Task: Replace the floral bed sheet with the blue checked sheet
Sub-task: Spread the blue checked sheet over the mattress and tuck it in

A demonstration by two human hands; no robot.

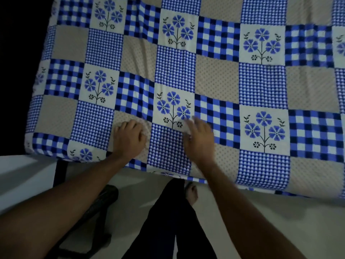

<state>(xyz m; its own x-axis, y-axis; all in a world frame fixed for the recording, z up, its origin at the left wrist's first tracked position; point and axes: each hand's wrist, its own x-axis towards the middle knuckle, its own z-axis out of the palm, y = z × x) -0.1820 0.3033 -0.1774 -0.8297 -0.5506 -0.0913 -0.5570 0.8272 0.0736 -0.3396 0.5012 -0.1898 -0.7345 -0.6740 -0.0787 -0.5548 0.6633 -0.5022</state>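
Note:
The blue checked sheet (214, 75), a patchwork of blue checks, beige dotted squares and blue flower panels, lies spread over the whole bed. My left hand (128, 139) rests palm down on a beige square near the bed's front edge, fingers slightly bent, with a small ripple of cloth beside it. My right hand (199, 137) lies flat on the sheet a little to the right, fingers straight and blurred by motion. No other sheet is in view.
The bed's front edge (168, 173) runs across the lower middle, its left corner (29, 148) by a dark area. A dark bed leg and frame (89, 212) stands on the pale floor (270, 221) below. My legs and a bare foot (191, 193) are beneath the edge.

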